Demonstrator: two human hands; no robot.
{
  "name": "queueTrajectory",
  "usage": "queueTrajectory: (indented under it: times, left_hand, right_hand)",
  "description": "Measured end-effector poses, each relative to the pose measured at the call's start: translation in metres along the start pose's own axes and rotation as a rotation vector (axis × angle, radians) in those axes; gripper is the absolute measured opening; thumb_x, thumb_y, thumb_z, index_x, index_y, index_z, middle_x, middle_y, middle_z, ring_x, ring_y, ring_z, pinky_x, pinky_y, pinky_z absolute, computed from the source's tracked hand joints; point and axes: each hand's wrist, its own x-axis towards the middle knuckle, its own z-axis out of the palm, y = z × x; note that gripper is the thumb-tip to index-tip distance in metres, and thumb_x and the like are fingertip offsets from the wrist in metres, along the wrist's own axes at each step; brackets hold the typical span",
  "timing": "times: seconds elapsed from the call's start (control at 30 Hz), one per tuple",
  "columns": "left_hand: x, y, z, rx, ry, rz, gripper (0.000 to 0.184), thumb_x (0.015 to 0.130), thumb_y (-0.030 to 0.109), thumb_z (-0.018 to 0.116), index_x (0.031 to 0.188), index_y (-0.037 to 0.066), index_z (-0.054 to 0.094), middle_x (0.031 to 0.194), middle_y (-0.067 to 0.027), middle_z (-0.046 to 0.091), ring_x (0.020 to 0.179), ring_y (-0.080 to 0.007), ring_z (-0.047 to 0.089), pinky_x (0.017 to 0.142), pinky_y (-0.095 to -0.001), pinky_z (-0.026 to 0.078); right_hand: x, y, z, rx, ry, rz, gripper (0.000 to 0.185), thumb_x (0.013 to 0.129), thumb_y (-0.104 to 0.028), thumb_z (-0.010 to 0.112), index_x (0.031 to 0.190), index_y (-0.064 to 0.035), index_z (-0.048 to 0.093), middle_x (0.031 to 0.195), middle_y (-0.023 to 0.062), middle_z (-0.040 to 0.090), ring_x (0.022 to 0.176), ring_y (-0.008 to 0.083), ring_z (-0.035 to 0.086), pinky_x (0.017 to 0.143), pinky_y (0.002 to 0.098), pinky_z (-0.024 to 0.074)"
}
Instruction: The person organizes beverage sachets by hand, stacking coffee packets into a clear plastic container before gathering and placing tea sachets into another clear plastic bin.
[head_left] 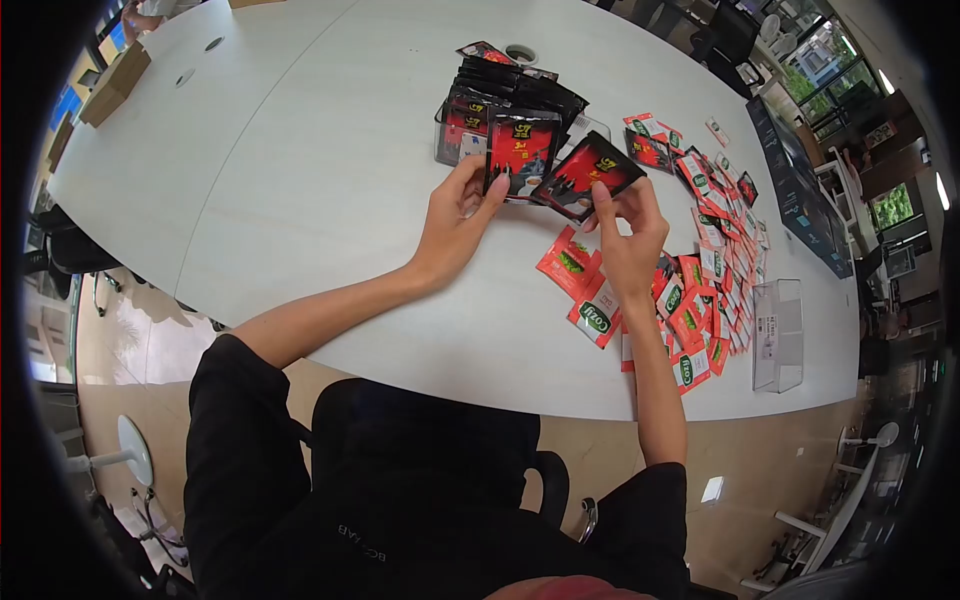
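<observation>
My left hand (pixel 462 215) is closed on a black and red coffee sachet (pixel 524 143) marked "3in1", held upright. Between the thumb and fingers of my right hand (pixel 630 230) is a second coffee sachet (pixel 592 172) of the same kind, tilted to the right. The two sachets meet or overlap slightly at their lower edges. Just behind them stands a clear plastic box (pixel 441 138) packed with several upright black and red sachets (pixel 515 85). My fingertips are partly hidden behind the sachets.
Right of my right hand spreads a loose pile of red and white Cozy sachets (pixel 690 320), with some black and red ones among them. A clear bin (pixel 778 335) stands near the right edge. Beyond lies a long dark box (pixel 800 190). A cardboard box (pixel 115 87) sits far left.
</observation>
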Motion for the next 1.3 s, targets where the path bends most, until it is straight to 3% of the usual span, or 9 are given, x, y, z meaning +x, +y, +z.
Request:
queueTrajectory:
  times: [0.1,0.27,0.4,0.47,0.6,0.67,0.87,1.1,1.3]
  left_hand:
    - [-0.001,0.004,-0.002,0.030,-0.041,0.001,0.026,0.103,0.019,0.053,0.122,0.001,0.052,0.103,-0.0033,0.062,0.091,-0.0076,0.058,0.077,-0.0233,0.047]
    - [-0.002,0.007,0.003,-0.014,-0.306,-0.138,0.030,0.104,0.015,0.051,0.128,-0.002,0.049,0.110,-0.0060,0.063,0.095,-0.0092,0.059,0.080,-0.0251,0.049]
    - [-0.003,0.006,0.005,0.002,-0.297,-0.167,0.033,0.102,0.010,0.052,0.133,-0.002,0.047,0.116,-0.0078,0.062,0.099,-0.0095,0.059,0.083,-0.0253,0.049]
    - [-0.004,0.001,0.006,0.172,-0.272,0.057,0.040,0.099,0.004,0.055,0.137,-0.001,0.044,0.119,-0.0095,0.060,0.102,-0.0097,0.058,0.086,-0.0253,0.048]
    - [-0.006,0.018,0.012,0.105,-0.204,0.087,0.050,0.096,0.002,0.058,0.142,0.001,0.038,0.122,-0.0118,0.059,0.101,-0.0100,0.058,0.088,-0.0251,0.047]
    - [-0.006,0.019,0.011,0.082,-0.160,0.063,0.051,0.095,0.004,0.061,0.140,0.001,0.037,0.118,-0.0115,0.059,0.097,-0.0092,0.058,0.087,-0.0247,0.047]
    - [-0.004,0.003,0.007,0.153,-0.076,0.080,0.035,0.094,0.010,0.065,0.120,0.000,0.043,0.095,-0.0043,0.054,0.081,-0.0064,0.053,0.075,-0.0222,0.044]
    - [-0.004,0.002,0.006,0.141,-0.090,0.111,0.032,0.094,0.011,0.065,0.117,0.001,0.044,0.088,-0.0009,0.053,0.078,-0.0051,0.050,0.071,-0.0213,0.042]
    - [-0.005,0.002,0.006,0.152,-0.080,0.118,0.030,0.094,0.012,0.066,0.114,0.003,0.046,0.087,-0.0004,0.053,0.076,-0.0048,0.048,0.068,-0.0209,0.041]
  right_hand:
    - [-0.002,0.004,0.003,0.152,0.033,0.077,0.021,0.094,-0.012,0.068,0.104,0.0018,0.056,0.067,0.0072,0.066,0.056,0.0136,0.065,0.061,0.0265,0.0530]
    - [-0.006,-0.004,0.014,0.186,-0.074,0.054,0.036,0.090,-0.009,0.071,0.117,0.0033,0.049,0.090,0.0134,0.068,0.058,0.0082,0.062,0.061,0.0241,0.0517]
    - [-0.006,-0.010,0.016,0.194,0.002,0.027,0.050,0.088,-0.009,0.073,0.127,0.0025,0.044,0.100,0.0141,0.068,0.061,0.0062,0.061,0.059,0.0233,0.0505]
    - [-0.006,-0.017,0.008,0.268,-0.149,0.163,0.048,0.086,-0.009,0.075,0.125,0.0045,0.050,0.098,0.0122,0.068,0.061,0.0061,0.061,0.059,0.0218,0.0488]
    - [-0.003,0.000,-0.001,0.016,-0.253,0.067,0.037,0.085,-0.008,0.076,0.115,0.0047,0.060,0.091,0.0101,0.070,0.061,0.0065,0.061,0.060,0.0205,0.0468]
    - [-0.003,0.008,-0.005,-0.020,-0.051,-0.133,0.028,0.085,-0.009,0.076,0.109,0.0030,0.065,0.079,0.0066,0.069,0.061,0.0078,0.061,0.059,0.0210,0.0463]
    - [0.027,-0.010,-0.011,0.212,0.266,-0.069,0.026,0.086,-0.009,0.076,0.108,0.0010,0.067,0.076,0.0031,0.070,0.062,0.0088,0.063,0.060,0.0215,0.0467]
    - [0.064,-0.025,0.016,-0.165,-0.076,-0.073,0.032,0.085,-0.010,0.077,0.113,0.0009,0.067,0.080,0.0069,0.073,0.063,0.0107,0.067,0.066,0.0227,0.0501]
    - [0.075,-0.011,0.020,0.143,0.057,-0.005,0.030,0.084,-0.018,0.077,0.109,-0.0022,0.071,0.083,0.0054,0.074,0.067,0.0106,0.068,0.072,0.0253,0.0508]
